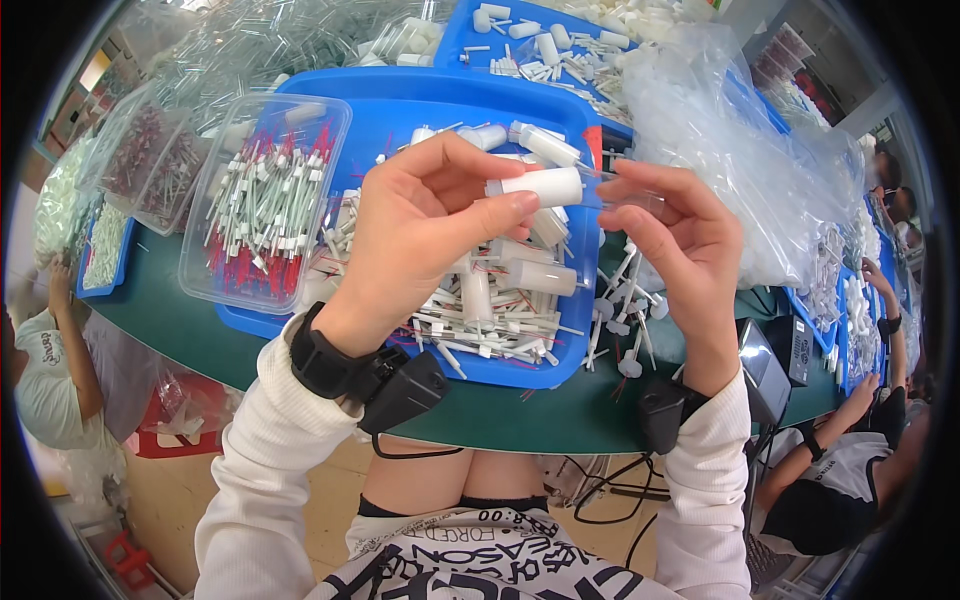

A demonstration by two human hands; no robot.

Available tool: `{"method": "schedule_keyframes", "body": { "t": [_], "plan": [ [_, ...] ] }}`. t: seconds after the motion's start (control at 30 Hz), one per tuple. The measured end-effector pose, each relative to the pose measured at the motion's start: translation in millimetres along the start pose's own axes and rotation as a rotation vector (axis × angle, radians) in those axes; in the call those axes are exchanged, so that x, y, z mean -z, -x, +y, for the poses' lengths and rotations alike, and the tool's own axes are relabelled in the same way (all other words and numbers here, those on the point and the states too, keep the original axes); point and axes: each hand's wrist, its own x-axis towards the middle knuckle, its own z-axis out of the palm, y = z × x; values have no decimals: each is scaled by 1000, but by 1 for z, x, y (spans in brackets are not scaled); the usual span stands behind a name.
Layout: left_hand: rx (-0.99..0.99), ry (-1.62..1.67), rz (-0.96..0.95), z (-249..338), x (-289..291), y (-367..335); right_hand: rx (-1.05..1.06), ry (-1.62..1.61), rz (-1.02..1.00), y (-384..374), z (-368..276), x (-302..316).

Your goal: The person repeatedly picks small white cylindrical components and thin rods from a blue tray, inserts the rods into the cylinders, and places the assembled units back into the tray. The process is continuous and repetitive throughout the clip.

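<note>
My left hand (415,220) is closed on a short white cylinder (548,186), gripping it between thumb and fingers, with its flat end turned to the right. Just right of that end, my right hand (690,230) has its fingers curled round a clear plastic piece (632,192) whose full shape is hard to make out. Below both hands lies a blue tray (400,95) holding several similar white cylinders (543,277) and a pile of thin white sticks with red wires (490,335). Both my wrists carry black strapped-on devices.
A clear box (190,265) of white sticks with red ends stands left of the tray. Clear plastic parts (280,50) heap up behind. At right are a large plastic bag (720,160), loose white-capped sticks (625,310) and a black device (765,370). Other people sit at both sides.
</note>
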Motion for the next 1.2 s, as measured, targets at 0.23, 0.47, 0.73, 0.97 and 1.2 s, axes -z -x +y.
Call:
{"method": "schedule_keyframes", "body": {
  "t": [0.23,0.47,0.73,0.97,1.2],
  "plan": [
    [62,17,-23,5,9,0,169,165,-20,1,3,-2],
    [114,78,-42,6,8,0,182,88,4,2,3,-6],
    [277,-36,-106,21,17,-2,237,54,31,8,9,-14],
    [260,-145,-104,27,17,-1,255,126,-24,6,7,-11],
    [281,-233,-99,26,19,-2,322,274,-103,4,6,-9]
  ]
}}
